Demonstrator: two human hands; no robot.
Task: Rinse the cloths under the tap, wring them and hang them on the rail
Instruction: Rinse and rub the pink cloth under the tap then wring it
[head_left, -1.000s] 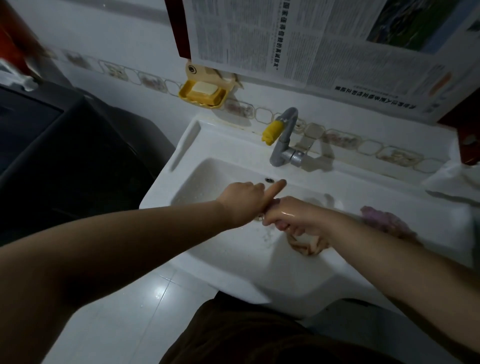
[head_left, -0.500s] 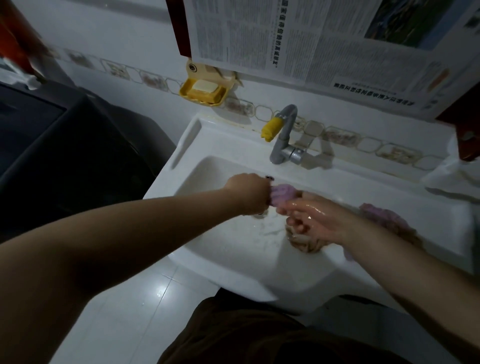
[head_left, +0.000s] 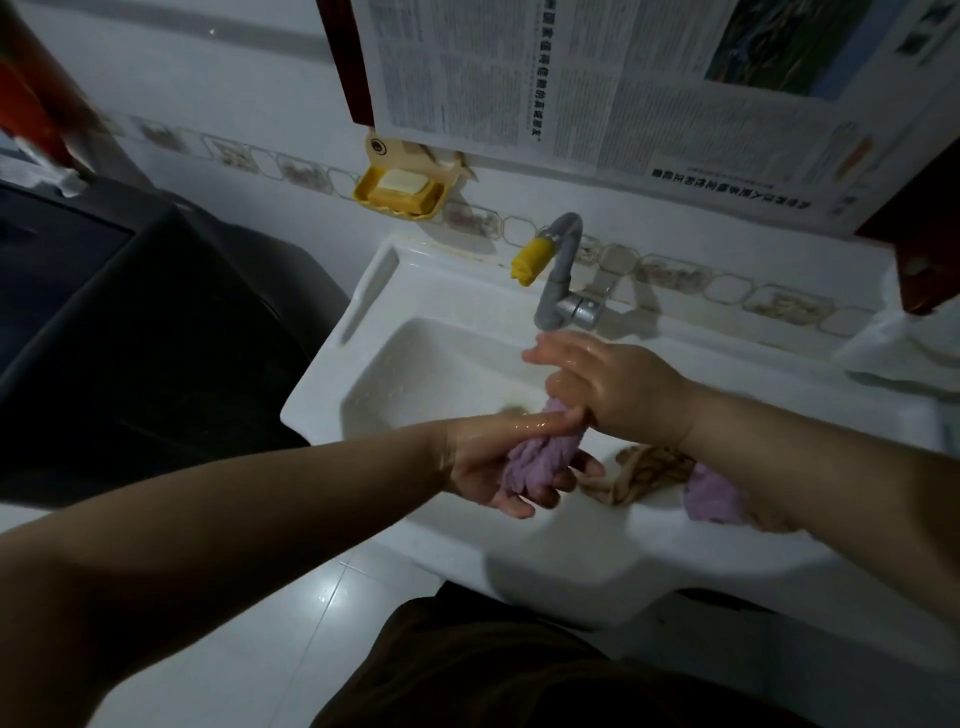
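Note:
A twisted purple cloth (head_left: 540, 460) runs between both hands over the white sink (head_left: 415, 374). My left hand (head_left: 498, 462) grips its lower end, fingers curled under it. My right hand (head_left: 618, 384) grips the upper end, just below the grey tap (head_left: 558, 275) with its yellow nozzle (head_left: 530, 258). A brown striped cloth (head_left: 639, 475) lies in the basin under my right wrist. A second purple cloth (head_left: 709, 491) sits beside it, partly hidden by my right forearm. No rail is in view.
A yellow soap dish (head_left: 400, 195) with a soap bar hangs on the tiled wall above the sink. Newspaper (head_left: 623, 88) covers the wall above. A dark appliance (head_left: 119, 312) stands left of the sink. White floor tiles lie below.
The purple cloth has come up from between my hands into a twisted roll. My right hand rose toward the tap; my left hand dropped lower and nearer to me.

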